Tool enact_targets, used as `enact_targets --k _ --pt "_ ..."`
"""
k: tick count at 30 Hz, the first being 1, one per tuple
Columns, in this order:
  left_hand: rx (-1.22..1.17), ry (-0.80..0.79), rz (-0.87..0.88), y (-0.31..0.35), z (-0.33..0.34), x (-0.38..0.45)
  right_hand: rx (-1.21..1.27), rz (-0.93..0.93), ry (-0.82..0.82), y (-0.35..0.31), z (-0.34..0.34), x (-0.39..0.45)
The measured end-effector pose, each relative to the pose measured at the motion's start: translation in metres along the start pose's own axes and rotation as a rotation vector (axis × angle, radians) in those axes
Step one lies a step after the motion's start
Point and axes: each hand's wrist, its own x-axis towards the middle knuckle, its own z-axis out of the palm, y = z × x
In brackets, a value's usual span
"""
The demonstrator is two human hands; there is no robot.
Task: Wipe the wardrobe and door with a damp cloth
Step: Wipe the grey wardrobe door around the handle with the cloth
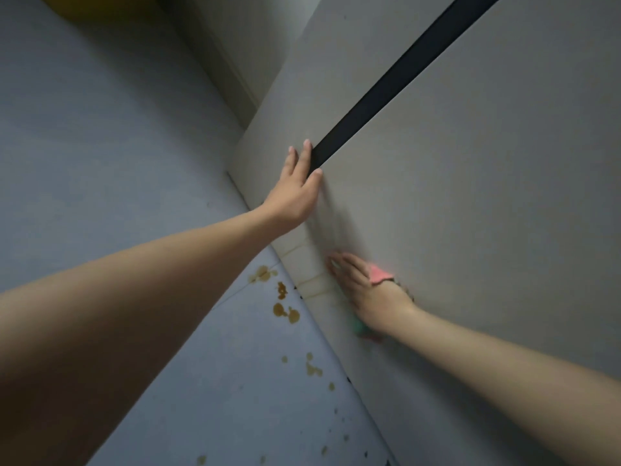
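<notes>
The wardrobe (pixel 470 183) is a pale grey panel filling the right side, with a long black strip (pixel 396 85) running up it. My left hand (pixel 295 186) lies flat against the panel with fingers spread, its fingertips at the strip's lower end. Lower down, my right hand (pixel 363 290) presses a pink and green cloth (pixel 378 274) flat against the panel near its bottom edge. Most of the cloth is hidden under the hand; a pink corner shows above the hand and a green bit below the wrist.
A blue-grey floor (pixel 117 129) fills the left side and meets the wardrobe base along a diagonal line. Brown stains (pixel 282 297) dot the floor near the base. A pale wall (pixel 242 45) stands at the far corner, with something yellow (pixel 100 5) at top left.
</notes>
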Motion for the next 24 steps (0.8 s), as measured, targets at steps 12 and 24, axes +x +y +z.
enact_targets --k 12,24 --pt "0.148 0.016 -0.025 -0.033 0.011 -0.013 -0.412 -0.235 -0.042 0.003 -0.076 0.059" --pt "-0.39 0.166 -0.385 -0.002 -0.016 0.019 -0.205 -0.195 0.17 -0.015 -0.033 0.045"
